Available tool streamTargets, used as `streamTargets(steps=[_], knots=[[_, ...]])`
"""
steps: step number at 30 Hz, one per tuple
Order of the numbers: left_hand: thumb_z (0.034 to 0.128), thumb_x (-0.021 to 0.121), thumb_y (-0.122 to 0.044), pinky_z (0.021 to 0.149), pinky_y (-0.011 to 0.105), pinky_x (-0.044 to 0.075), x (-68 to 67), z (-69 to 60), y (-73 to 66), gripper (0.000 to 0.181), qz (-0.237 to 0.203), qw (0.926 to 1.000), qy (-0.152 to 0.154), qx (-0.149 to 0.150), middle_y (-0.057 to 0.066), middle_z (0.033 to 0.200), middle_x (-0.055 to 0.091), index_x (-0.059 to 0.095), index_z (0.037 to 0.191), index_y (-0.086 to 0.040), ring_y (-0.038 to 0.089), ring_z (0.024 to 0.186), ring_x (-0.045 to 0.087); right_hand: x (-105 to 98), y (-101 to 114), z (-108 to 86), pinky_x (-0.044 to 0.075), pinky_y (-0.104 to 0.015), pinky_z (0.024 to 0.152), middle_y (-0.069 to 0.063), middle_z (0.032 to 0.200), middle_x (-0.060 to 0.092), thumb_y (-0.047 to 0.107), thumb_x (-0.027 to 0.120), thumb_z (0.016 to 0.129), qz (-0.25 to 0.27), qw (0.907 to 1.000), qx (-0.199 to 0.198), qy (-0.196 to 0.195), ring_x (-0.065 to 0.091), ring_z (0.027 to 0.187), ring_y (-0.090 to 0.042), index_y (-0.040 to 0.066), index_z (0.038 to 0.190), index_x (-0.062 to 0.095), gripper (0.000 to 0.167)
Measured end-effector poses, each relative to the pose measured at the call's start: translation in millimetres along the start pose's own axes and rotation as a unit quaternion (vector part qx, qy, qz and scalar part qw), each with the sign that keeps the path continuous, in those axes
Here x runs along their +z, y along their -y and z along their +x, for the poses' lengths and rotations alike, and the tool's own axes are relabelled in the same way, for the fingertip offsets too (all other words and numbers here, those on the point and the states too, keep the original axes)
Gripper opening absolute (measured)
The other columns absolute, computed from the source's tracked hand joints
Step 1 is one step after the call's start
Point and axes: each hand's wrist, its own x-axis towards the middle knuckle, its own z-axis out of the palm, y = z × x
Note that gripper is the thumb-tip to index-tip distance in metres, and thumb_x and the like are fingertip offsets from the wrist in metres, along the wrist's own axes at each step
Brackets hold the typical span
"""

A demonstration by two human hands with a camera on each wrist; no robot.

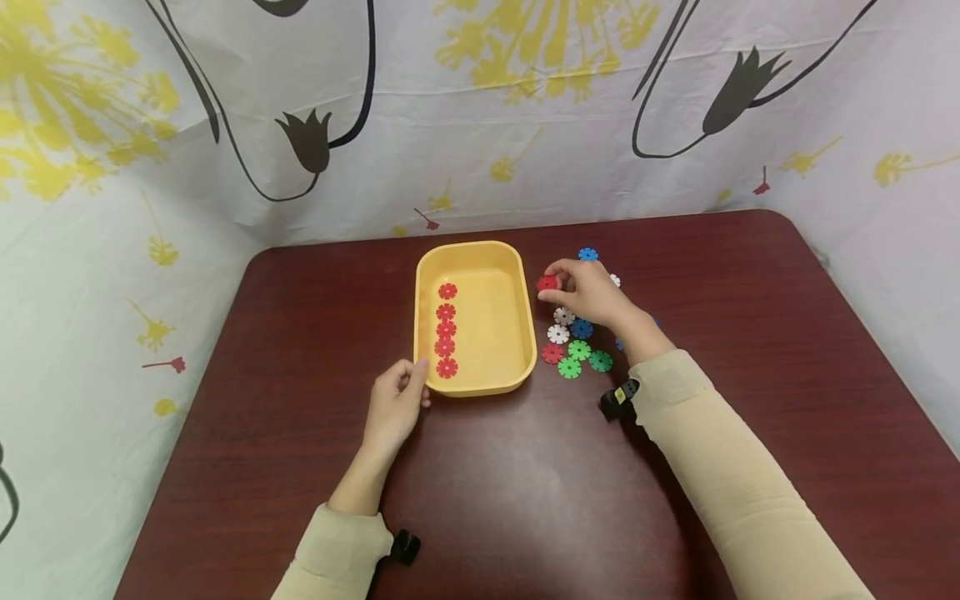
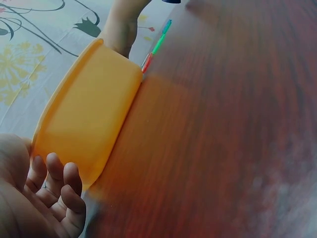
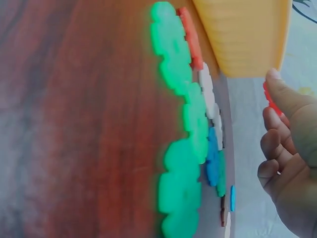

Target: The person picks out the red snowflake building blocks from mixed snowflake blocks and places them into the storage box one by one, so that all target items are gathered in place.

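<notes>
A yellow plastic tray (image 1: 491, 388) stands on the table, with a column of several red notched snowflake discs (image 1: 446, 329) along its left side. At the near left corner my left hand (image 1: 397, 400) pinches the tray rim between thumb and fingers; in the left wrist view that hand (image 2: 49, 193) has its other fingers loosely curled against the wall. My right hand (image 1: 588, 292) pinches a red snowflake disc (image 1: 547, 283) just right of the tray. In the right wrist view the thumb covers part of this red disc (image 3: 270, 99), which is raised off the table.
Right of the tray lie loose snowflake discs: green ones (image 1: 569, 367), a red one (image 1: 552, 353), white ones (image 1: 558, 334) and blue ones (image 1: 588, 253). Some are partly hidden under my right hand and forearm. A patterned cloth (image 1: 465, 167) hangs behind the dark red table (image 1: 315, 333).
</notes>
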Motion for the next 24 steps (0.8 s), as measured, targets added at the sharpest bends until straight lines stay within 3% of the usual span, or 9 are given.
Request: streamTargets(steps=[10, 18, 24], knots=[[0.1049, 0.058, -0.031, 0.061, 0.031, 0.058, 0.1, 1.0, 0.8, 0.037, -0.001, 1.0000, 0.000, 0.003, 0.009, 0.067, 0.059, 0.057, 0.077, -0.006, 0.023, 0.061, 0.063, -3, 10, 6.5, 0.047, -0.033, 0.065, -0.008, 0.092, 0.064, 0.028, 0.075, 0.094, 0.024, 0.9973, 0.007, -0.069, 0.057, 0.077, -0.022, 0.003, 0.121, 0.065, 0.038], [0.1051, 0.057, -0.030, 0.062, 0.031, 0.058, -0.3, 0.4, 0.0, 0.037, -0.003, 1.0000, 0.003, 0.002, 0.009, 0.068, 0.060, 0.057, 0.078, -0.005, 0.022, 0.062, 0.063, 3, 21, 13.2, 0.045, -0.030, 0.063, -0.009, 0.092, 0.064, 0.024, 0.075, 0.094, 0.066, 0.9952, -0.006, -0.071, 0.056, 0.076, -0.021, 0.003, 0.119, 0.066, 0.035], [0.1053, 0.057, -0.029, 0.064, 0.033, 0.059, -0.6, -2.1, -5.5, 0.037, -0.001, 1.0000, 0.004, -0.006, 0.011, 0.069, 0.061, 0.057, 0.079, -0.003, 0.023, 0.063, 0.064, 8, 33, 19.3, 0.044, -0.030, 0.063, -0.008, 0.091, 0.062, 0.027, 0.074, 0.094, 0.065, 0.9958, -0.018, -0.062, 0.054, 0.075, -0.022, 0.003, 0.119, 0.066, 0.035]])
